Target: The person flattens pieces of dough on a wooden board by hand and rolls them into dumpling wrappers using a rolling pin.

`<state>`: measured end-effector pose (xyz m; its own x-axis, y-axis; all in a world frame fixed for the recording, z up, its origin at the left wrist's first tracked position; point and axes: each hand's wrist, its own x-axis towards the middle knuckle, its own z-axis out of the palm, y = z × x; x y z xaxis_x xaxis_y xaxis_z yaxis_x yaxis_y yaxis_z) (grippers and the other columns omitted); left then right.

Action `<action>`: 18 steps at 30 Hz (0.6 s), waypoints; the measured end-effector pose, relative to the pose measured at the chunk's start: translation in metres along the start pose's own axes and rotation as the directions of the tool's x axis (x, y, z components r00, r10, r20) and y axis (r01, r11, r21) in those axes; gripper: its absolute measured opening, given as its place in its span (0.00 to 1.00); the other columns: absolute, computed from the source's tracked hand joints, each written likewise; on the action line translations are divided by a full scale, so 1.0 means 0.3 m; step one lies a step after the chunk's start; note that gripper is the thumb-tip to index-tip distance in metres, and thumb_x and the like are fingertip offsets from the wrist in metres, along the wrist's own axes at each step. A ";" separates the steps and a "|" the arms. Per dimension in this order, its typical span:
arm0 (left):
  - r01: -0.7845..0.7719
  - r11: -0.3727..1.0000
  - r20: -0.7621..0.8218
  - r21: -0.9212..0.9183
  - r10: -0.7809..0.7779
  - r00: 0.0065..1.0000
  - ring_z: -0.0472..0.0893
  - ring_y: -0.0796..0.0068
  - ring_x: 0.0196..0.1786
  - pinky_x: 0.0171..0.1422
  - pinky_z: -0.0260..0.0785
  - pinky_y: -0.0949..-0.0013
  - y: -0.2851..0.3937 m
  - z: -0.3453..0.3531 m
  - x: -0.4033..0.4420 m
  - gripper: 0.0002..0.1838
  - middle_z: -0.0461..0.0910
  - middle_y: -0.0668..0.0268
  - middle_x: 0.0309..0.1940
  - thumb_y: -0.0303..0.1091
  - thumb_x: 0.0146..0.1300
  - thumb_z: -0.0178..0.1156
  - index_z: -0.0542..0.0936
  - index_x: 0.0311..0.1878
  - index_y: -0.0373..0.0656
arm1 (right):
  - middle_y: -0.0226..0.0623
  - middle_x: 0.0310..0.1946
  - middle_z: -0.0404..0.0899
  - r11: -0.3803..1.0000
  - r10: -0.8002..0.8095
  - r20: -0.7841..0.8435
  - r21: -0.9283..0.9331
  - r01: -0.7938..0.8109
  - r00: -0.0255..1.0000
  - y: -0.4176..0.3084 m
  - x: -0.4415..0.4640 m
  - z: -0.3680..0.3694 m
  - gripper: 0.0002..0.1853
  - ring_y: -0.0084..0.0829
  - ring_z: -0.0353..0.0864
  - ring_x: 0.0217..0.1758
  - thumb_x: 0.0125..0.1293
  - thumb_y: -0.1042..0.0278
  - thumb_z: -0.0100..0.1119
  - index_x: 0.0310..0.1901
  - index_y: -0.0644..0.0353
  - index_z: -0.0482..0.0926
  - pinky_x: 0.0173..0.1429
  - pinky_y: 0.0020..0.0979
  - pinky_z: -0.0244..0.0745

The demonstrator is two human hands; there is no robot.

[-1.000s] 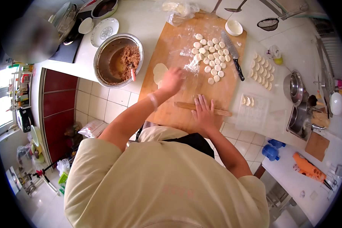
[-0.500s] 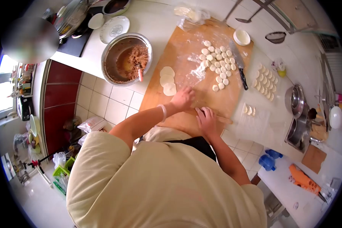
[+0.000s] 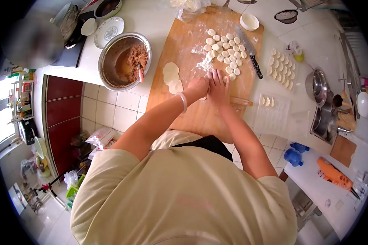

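My left hand (image 3: 198, 87), with a bracelet at the wrist, is closed over the board, and a pale edge of dough (image 3: 203, 98) peeks out below it. Most of that dough is hidden. Right beside it, my right hand (image 3: 218, 90) lies flat with fingers stretched forward, its palm over a wooden rolling pin (image 3: 242, 101) whose end sticks out to the right. Flattened dough wrappers (image 3: 171, 74) lie on the cutting board (image 3: 184, 45) to the left. Many small dough pieces (image 3: 226, 48) are grouped ahead of my hands, near scattered flour (image 3: 204, 64).
A knife (image 3: 249, 51) and a white bowl (image 3: 249, 22) sit at the board's right side. A metal pot (image 3: 106, 65) of filling stands to the left. Rows of dumplings (image 3: 282, 70) and a clear tray (image 3: 272, 118) lie right, before the sink (image 3: 323, 122).
Both hands have moved forward on the board and come together. My right hand has gone from curled on the rolling pin to flat; the pin has moved forward too. The view has shifted slightly.
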<state>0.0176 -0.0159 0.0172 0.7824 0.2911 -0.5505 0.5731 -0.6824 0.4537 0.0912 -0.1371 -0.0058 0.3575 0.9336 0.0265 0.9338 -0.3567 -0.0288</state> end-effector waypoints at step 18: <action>-0.125 0.988 -0.368 0.095 0.152 0.917 0.86 0.56 0.46 0.50 0.78 0.56 -0.207 0.114 0.014 0.10 0.87 0.57 0.40 0.40 0.63 0.59 0.87 0.38 0.48 | 0.44 0.74 0.61 0.968 -0.064 0.028 0.244 0.055 0.998 -0.071 -0.237 -0.065 0.29 0.41 0.54 0.80 0.70 0.58 0.54 0.70 0.56 0.65 0.78 0.64 0.44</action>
<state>-0.0231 0.0046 -0.0373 0.8944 0.4102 -0.1783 0.4448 -0.7742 0.4502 0.0462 -0.1966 0.0125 0.2965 0.9550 -0.0001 0.9195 -0.2855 -0.2703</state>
